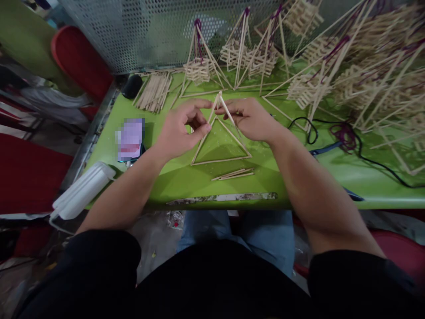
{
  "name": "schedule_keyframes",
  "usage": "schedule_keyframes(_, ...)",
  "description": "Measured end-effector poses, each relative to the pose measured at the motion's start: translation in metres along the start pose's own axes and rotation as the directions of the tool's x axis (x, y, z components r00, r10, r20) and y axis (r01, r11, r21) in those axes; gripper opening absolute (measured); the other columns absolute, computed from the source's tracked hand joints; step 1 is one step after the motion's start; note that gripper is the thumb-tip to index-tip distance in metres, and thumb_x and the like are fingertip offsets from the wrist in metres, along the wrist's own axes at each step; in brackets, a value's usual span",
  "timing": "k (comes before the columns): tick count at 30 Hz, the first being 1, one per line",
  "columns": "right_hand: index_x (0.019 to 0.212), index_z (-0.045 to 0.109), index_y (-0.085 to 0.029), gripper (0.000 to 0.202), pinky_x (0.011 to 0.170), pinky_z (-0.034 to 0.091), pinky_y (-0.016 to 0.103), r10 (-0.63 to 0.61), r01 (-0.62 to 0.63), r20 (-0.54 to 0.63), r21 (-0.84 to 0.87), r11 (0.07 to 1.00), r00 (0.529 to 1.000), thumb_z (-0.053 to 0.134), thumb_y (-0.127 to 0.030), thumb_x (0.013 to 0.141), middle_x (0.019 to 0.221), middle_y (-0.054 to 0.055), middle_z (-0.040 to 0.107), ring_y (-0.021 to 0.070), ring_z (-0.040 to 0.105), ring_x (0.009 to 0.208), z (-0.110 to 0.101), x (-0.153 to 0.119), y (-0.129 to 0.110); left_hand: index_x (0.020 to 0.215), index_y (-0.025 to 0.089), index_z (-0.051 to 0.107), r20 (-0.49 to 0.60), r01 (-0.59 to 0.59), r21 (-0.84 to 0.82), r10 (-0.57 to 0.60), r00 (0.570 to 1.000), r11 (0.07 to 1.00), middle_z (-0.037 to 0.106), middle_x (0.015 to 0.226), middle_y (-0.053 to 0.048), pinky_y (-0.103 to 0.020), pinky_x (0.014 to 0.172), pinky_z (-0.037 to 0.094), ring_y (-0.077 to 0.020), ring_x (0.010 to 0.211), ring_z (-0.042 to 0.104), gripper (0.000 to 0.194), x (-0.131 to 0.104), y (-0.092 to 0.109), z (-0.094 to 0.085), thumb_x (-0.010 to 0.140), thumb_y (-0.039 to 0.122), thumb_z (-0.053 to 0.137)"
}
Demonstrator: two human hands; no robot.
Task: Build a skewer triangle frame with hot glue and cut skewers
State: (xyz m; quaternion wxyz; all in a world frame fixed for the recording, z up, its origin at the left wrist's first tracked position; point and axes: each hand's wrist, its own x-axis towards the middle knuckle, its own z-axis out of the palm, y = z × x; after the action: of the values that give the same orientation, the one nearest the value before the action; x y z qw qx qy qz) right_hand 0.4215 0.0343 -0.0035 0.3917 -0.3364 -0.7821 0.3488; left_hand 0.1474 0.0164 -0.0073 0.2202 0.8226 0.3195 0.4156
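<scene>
Near the front edge of the bench [172,179] lies a blade [227,197], then loose sticks [234,174]. Beyond stands the frame [222,161], pinched by the half-closed left hand [186,126]; the right hand [254,119] is half-curled beside its peak, grip unclear. Farther lies a stick pile [154,91].

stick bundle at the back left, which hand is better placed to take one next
Probably the left hand: it is nearer the stick bundle, while the right hand would reach across the triangular frame.

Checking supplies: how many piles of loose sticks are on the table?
2: a large pile beside the black object, and a small pile in front of the triangular frame. Some may be hidden.
</scene>
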Motion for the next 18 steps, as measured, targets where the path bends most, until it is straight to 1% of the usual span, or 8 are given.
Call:
schedule_keyframes(4,0.105,0.088,-0.03,0.015,0.123,0.058,0.059,-0.011,0.011,-0.005,-0.063,0.998,1.0,0.075,-0.026,0.097,0.144,0.007,0.085,0.0357,0.076,0.139,-0.001,0.0,-0.001,0.145,0.029,0.071,-0.004,-0.021,-0.003,0.021,1.0,1.0,0.075,0.09,-0.005,-0.041,0.078,0.069,-0.0244,0.083,0.077,0.054,0.001,-0.003,0.0,0.103,0.06,0.082)
schedule_keyframes(7,0.104,0.084,-0.031,0.012,0.114,0.06,0.059,-0.008,-0.01,-0.108,-0.171,0.985,0.994,0.073,-0.038,0.104,0.131,0.008,0.086,0.0354,0.077,0.127,-0.004,-0.005,-0.017,0.145,0.029,0.071,0.001,-0.003,0.025,0.003,1.0,1.0,0.075,0.091,-0.005,-0.041,0.079,0.069,-0.0248,0.084,0.078,0.053,0.0,-0.003,0.0,0.104,0.06,0.081)
schedule_keyframes(9,0.115,0.082,-0.034,0.017,0.11,0.059,0.059,-0.009,-0.04,-0.192,-0.252,0.967,0.981,0.073,-0.047,0.108,0.121,0.009,0.086,0.0353,0.074,0.121,-0.006,-0.011,-0.033,0.146,0.029,0.07,0.006,-0.008,0.034,0.007,1.0,0.999,0.075,0.091,-0.004,-0.04,0.079,0.068,-0.024,0.084,0.078,0.053,0.0,-0.002,-0.001,0.104,0.059,0.081)
schedule_keyframes(11,0.132,0.077,-0.036,0.027,0.108,0.059,0.058,-0.032,-0.036,-0.219,-0.303,0.952,0.975,0.072,-0.052,0.111,0.117,0.009,0.085,0.0351,0.072,0.12,-0.006,-0.018,-0.048,0.147,0.031,0.07,0.005,-0.019,0.036,0.019,1.0,0.999,0.075,0.091,-0.003,-0.038,0.078,0.067,-0.0226,0.083,0.077,0.051,-0.001,-0.002,-0.001,0.105,0.057,0.082)
schedule_keyframes(12,0.141,0.073,-0.037,0.033,0.108,0.059,0.058,-0.058,-0.01,-0.206,-0.314,0.949,0.977,0.071,-0.052,0.112,0.119,0.009,0.084,0.0345,0.072,0.119,-0.005,-0.021,-0.053,0.147,0.032,0.07,0.002,-0.025,0.037,0.025,1.0,0.999,0.075,0.091,-0.003,-0.037,0.077,0.066,-0.0219,0.083,0.077,0.049,-0.001,-0.002,-0.002,0.105,0.055,0.082)
schedule_keyframes(14,0.151,0.067,-0.035,0.042,0.107,0.062,0.058,-0.165,0.096,-0.191,-0.327,0.94,0.967,0.069,-0.053,0.113,0.119,0.009,0.082,0.0325,0.074,0.111,-0.002,-0.025,-0.055,0.147,0.032,0.071,-0.002,-0.032,0.04,0.032,0.999,0.999,0.075,0.091,-0.002,-0.034,0.077,0.064,-0.0205,0.082,0.076,0.047,-0.002,-0.001,-0.002,0.106,0.052,0.083)
schedule_keyframes(16,0.154,0.065,-0.033,0.049,0.106,0.064,0.059,-0.266,0.187,-0.195,-0.348,0.919,0.944,0.069,-0.056,0.111,0.116,0.007,0.081,0.0311,0.076,0.103,0.002,-0.023,-0.049,0.147,0.03,0.071,-0.001,-0.028,0.045,0.028,1.0,0.999,0.075,0.091,-0.002,-0.033,0.077,0.063,-0.0191,0.082,0.076,0.046,-0.002,0.0,-0.002,0.107,0.049,0.083)
schedule_keyframes(18,0.154,0.065,-0.033,0.053,0.107,0.065,0.061,-0.3,0.208,-0.203,-0.379,0.902,0.932,0.071,-0.061,0.109,0.111,0.006,0.081,0.031,0.078,0.098,0.005,-0.02,-0.04,0.147,0.028,0.07,0.001,-0.019,0.048,0.019,1.0,0.999,0.076,0.092,-0.002,-0.031,0.077,0.062,-0.0179,0.082,0.076,0.046,-0.002,0.001,-0.002,0.107,0.046,0.083)
